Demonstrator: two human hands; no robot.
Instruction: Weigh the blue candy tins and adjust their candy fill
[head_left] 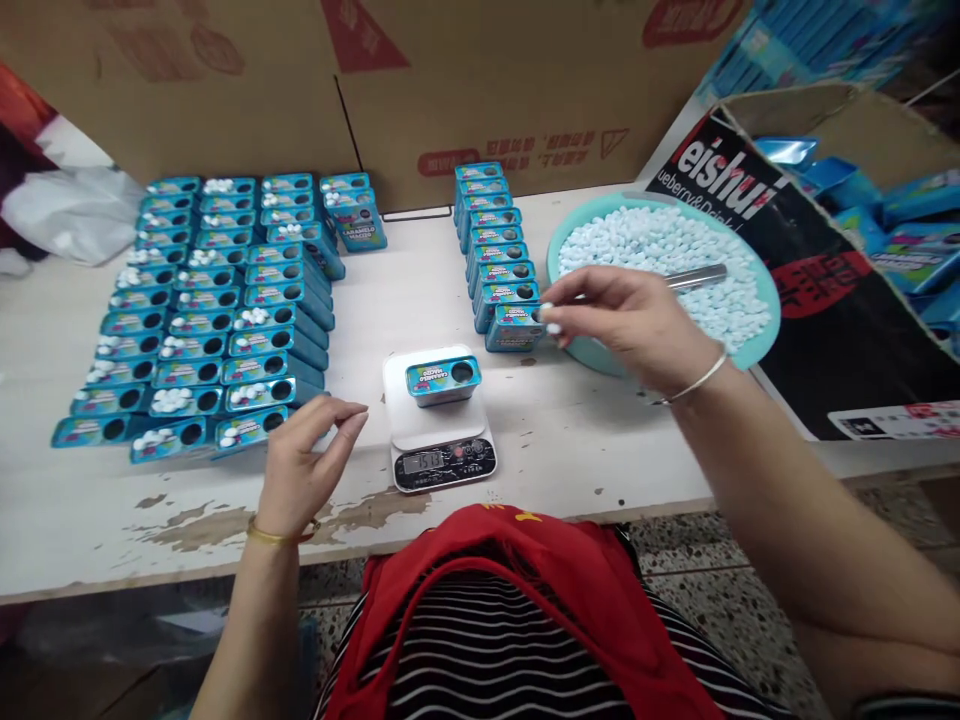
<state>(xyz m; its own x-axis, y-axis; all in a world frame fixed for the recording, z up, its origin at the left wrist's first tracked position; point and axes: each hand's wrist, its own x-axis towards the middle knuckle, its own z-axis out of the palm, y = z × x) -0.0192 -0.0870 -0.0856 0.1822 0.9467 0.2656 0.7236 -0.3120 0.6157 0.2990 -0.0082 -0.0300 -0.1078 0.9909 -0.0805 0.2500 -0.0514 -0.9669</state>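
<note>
My right hand point(637, 325) is closed in a pinch on small white candies point(553, 328), beside the front tin of a short row of blue tins point(501, 255). Just behind it is a light green bowl point(769, 335) full of pale candies, with a metal scoop point(697, 277) lying in them. On a white kitchen scale point(411, 425) stands one blue tin point(444, 378) with a dark round opening; the display seems to read 151.3. My left hand point(307, 465) rests left of the scale, fingers slightly apart, holding nothing.
Several rows of blue tins point(202, 315) fill the left side, some with white candies on top. A cardboard wall point(420, 90) stands behind. At the right is an open carton point(810, 300) of blue packages. A white plastic bag point(71, 215) lies far left.
</note>
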